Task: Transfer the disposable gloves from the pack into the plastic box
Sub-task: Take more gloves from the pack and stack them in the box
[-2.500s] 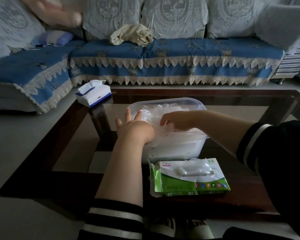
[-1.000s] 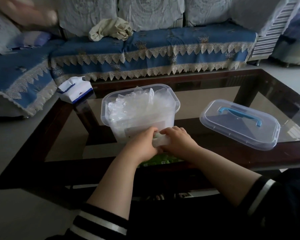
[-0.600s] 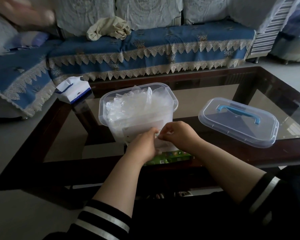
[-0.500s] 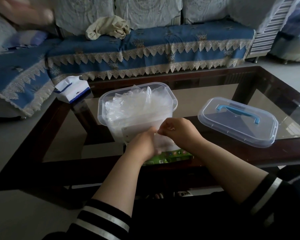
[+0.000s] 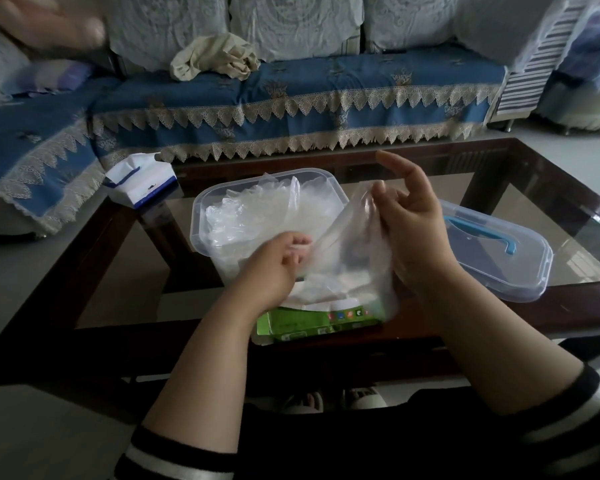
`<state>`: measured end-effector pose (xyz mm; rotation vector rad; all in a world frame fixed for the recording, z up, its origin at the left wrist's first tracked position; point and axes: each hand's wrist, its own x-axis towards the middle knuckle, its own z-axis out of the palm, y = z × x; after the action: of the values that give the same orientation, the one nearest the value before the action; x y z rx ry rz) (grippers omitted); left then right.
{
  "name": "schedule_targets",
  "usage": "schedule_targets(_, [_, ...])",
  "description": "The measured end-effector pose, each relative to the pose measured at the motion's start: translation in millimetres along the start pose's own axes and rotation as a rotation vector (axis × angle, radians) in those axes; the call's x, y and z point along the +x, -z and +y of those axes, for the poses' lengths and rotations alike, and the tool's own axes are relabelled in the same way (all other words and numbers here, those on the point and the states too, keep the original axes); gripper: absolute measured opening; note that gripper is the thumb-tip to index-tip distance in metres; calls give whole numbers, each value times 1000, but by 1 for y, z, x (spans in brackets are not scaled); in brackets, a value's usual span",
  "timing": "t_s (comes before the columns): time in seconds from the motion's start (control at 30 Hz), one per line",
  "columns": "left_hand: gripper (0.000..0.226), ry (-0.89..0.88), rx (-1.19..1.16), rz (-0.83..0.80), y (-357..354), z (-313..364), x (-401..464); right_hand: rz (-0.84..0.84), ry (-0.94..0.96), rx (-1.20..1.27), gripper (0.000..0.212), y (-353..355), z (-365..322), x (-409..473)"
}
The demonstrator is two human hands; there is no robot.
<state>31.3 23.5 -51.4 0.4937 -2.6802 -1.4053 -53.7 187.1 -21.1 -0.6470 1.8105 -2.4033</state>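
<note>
Clear glove [image 5: 340,251] slants upward-right, pinched between left hand [image 5: 274,268] and right hand [image 5: 409,230]; pack [image 5: 312,322] partly hidden.

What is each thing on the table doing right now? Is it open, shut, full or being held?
Clear plastic box: open, heaped with thin see-through gloves.
Clear lid with blue handle: off, lying flat on the glass table.
Green glove pack: lying flat.
See-through glove: lifted, held by both hands.
Left hand: pinching it.
Right hand: gripping it.
White and blue tissue pack: open, tissue sticking up.
</note>
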Motion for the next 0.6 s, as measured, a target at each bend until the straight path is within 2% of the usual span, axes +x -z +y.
schedule_targets(0.07, [31, 33, -472, -9, 5, 13, -6, -19, -20, -47, 36, 1, -2, -1])
schedule_targets(0.13, [64, 56, -837, -108, 8, 24, -8, -39, -19, -85, 40, 1, -2, -2])
schedule_targets(0.2, [87, 57, -867, -186, 6, 30, -6, -49, -19, -98, 42, 0, -3, -2])
schedule_targets(0.3, [102, 69, -619, -268, -4, 32, -3, -85, -79, 10, 42, 0, -7, -3])
schedule_targets(0.37, [99, 89, -672, -367, -11, 36, 1, -147, -119, 91, 44, 1, -11, -1])
schedule_targets(0.43, [85, 74, -803, -402, -14, 43, 3, -197, -148, 143, 46, 3, -13, 1])
schedule_targets(0.53, [51, -40, -909, -275, -12, 44, 10, -195, -197, 179, 43, 9, -10, 7])
schedule_targets(0.6, [49, -121, -954, -165, -7, 44, 13, -169, -219, 113, 42, 13, -7, 10])
